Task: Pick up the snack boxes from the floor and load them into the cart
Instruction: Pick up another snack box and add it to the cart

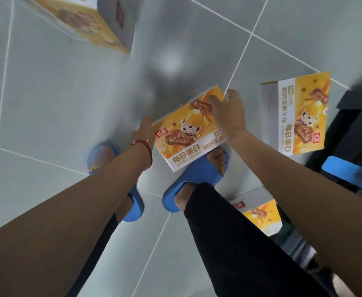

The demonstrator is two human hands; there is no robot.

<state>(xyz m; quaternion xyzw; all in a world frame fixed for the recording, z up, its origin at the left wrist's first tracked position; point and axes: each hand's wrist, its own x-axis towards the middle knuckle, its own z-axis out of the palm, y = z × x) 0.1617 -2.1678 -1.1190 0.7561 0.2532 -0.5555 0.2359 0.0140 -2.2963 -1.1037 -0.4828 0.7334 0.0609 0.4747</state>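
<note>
A person stood over a grey tiled floor (57, 93) with both arms stretched down to a yellow snack box (188, 133), which sat between the two hands at the middle of the scene, its printed face up and its near corner overlapping the right foot. The left hand (144, 130), a red string bracelet (148, 147) at its wrist, lay flat against the box's left edge with the fingers straight and pointing away. The right hand (229, 110) was spread wide over the box's far right corner, fingers extended across the printed face and the thumb held apart beyond the edge. Whether the box had left the floor could not be told for certain. A second box (302, 116) stood to the right, near the held one but apart from it, just beside the black cart (356, 129) at the right edge of the scene, where a blue plate (347, 174) showed on the frame. A third box (85, 24) lay far off at the upper left, blurred. A fourth box (261, 215) showed near the person's right leg, partly hidden by the arm; whether it rested on the floor or on the cart could not be told. The person wore blue slippers (197, 181) and black trousers (229, 243).
</note>
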